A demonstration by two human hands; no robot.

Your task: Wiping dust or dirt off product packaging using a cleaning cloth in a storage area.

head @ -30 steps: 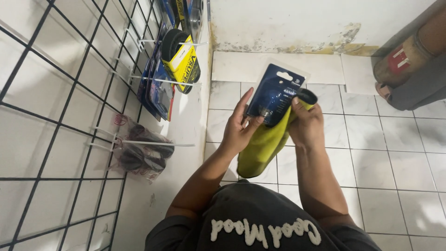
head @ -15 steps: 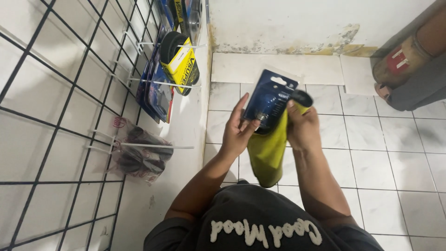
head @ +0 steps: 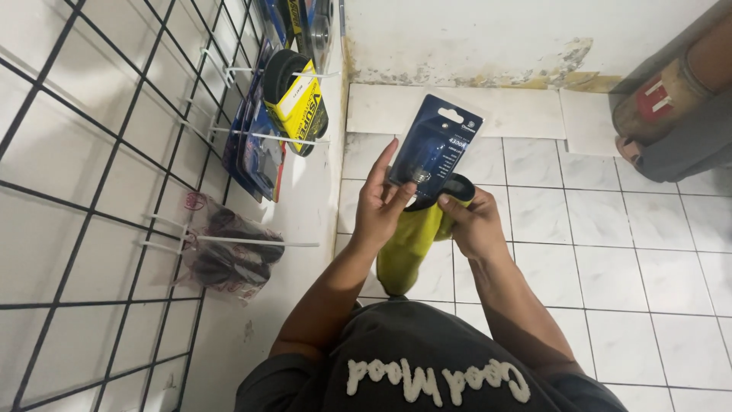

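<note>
White-tiled floor point(head: 595, 252) below, wire grid wall rack point(head: 91, 191) at left. Inspecting step: left hand point(head: 379, 204) fingers pinching dark blue carded blister pack point(head: 435, 149); right hand point(head: 473, 225) gripping yellow-green cloth point(head: 408, 244). Next, probably needing a free peg.

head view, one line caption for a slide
Both hands, left and right, hold a blue blister pack and yellow cloth beside a wire rack.

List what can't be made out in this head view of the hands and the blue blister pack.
- Yellow-green cloth: its upper part is hidden behind the blue blister pack and both hands.
- Right hand: its palm faces away, so its grip cannot be made out.
- Left hand: fingertips behind the pack are hidden.
- Clear bag on the wire grid: dark contents are too blurred to identify.
</note>
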